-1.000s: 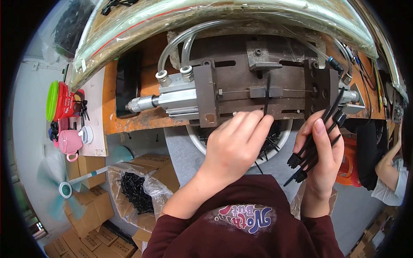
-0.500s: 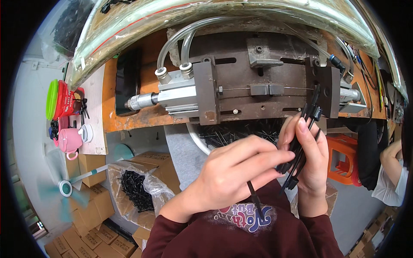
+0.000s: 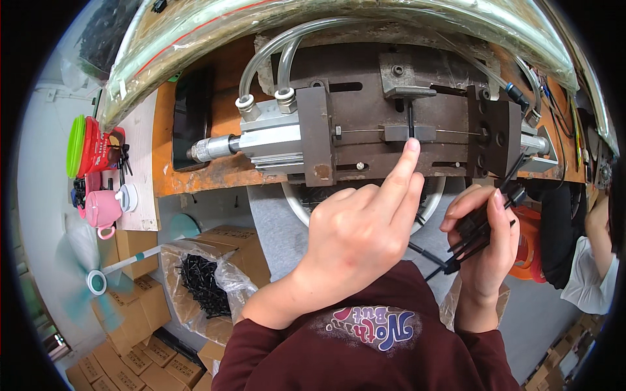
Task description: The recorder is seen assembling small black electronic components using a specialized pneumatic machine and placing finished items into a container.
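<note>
My left hand (image 3: pixel 355 228) reaches up to a brown metal fixture (image 3: pixel 365 114), index and middle fingers stretched out. Its index fingertip touches the near end of a thin black rod (image 3: pixel 411 116), which lies across a small slotted metal block (image 3: pixel 394 133). The rod's far end meets a metal bracket (image 3: pixel 407 92). My left thumb is hidden. A thin straight wire (image 3: pixel 362 131) runs to the block from either side. At the right, below the fixture, my right hand (image 3: pixel 495 260) is closed around a bundle of black plastic rods (image 3: pixel 473 241) with thicker ends, pointing various ways.
Air cylinders (image 3: pixel 274 140) with clear hoses (image 3: pixel 264 55) flank the fixture on the wooden bench (image 3: pixel 171 186). Below stand a plastic-lined box of black parts (image 3: pixel 203 287) and a fan (image 3: pixel 96 282). A pink cup (image 3: pixel 103 210) sits left; another person's arm (image 3: pixel 596 228) shows right.
My left hand has left the bundle and moved up to the block, where a black rod now lies. My right hand has moved slightly right and down with the bundle.
</note>
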Motion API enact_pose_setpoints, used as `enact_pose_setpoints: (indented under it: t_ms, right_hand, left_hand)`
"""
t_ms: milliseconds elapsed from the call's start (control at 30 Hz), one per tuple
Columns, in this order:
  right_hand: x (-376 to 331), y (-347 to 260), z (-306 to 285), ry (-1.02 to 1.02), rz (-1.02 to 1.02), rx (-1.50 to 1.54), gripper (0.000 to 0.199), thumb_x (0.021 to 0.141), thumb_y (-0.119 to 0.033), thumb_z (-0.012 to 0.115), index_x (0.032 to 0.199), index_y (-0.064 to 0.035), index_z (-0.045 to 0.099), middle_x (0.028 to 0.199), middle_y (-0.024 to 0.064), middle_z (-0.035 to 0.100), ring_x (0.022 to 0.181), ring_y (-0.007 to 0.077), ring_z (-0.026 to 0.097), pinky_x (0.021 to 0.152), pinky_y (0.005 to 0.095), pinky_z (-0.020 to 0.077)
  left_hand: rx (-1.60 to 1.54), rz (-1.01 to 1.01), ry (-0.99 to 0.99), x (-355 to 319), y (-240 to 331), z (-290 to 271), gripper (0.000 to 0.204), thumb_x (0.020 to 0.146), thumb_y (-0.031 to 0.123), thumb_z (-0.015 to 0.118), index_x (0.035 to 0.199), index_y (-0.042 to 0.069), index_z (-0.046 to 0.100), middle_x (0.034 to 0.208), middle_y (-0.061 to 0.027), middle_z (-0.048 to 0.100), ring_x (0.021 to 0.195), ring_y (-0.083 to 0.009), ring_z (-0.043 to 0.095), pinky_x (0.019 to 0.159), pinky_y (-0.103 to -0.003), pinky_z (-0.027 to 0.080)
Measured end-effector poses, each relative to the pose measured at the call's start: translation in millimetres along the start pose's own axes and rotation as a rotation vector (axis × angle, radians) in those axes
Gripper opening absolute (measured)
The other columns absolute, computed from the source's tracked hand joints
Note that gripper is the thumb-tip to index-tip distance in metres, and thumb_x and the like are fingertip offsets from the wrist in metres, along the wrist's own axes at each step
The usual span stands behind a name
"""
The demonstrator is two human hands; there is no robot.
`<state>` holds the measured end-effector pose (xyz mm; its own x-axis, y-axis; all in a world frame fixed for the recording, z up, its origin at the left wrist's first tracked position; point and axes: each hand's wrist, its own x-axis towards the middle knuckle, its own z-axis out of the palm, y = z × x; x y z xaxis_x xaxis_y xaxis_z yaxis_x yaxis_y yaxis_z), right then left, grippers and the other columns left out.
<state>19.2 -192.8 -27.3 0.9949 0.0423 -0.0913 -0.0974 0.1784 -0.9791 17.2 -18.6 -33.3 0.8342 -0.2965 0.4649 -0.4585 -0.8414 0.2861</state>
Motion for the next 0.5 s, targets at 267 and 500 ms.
enact_pose_setpoints:
  t_ms: [267,500]
  right_hand:
    - [-4,-11,-5,0.019,0.097,-0.021,0.033,0.102,-0.026,0.043,0.086,-0.0021,0.058,0.068,-0.0008,0.050,0.047,0.0003,0.035,0.043,0.0165,0.0265]
    - [1,-11,-5,-0.197,0.220,-0.100,0.027,0.103,-0.028,0.048,0.089,-0.0052,0.055,0.069,-0.0040,0.050,0.050,-0.0003,0.039,0.043,0.0158,0.0270]
  left_hand:
    - [-0.019,-0.030,-0.064,6,-1,-5,0.027,0.072,0.013,0.079,0.098,0.007,0.072,0.118,-0.0085,0.069,0.064,-0.0126,0.067,0.053,-0.024,0.050]
    - [-0.563,0.104,-0.044,-5,5,-17,0.032,0.067,0.014,0.083,0.098,0.010,0.076,0.094,-0.0017,0.069,0.067,-0.0155,0.067,0.053,-0.025,0.051]
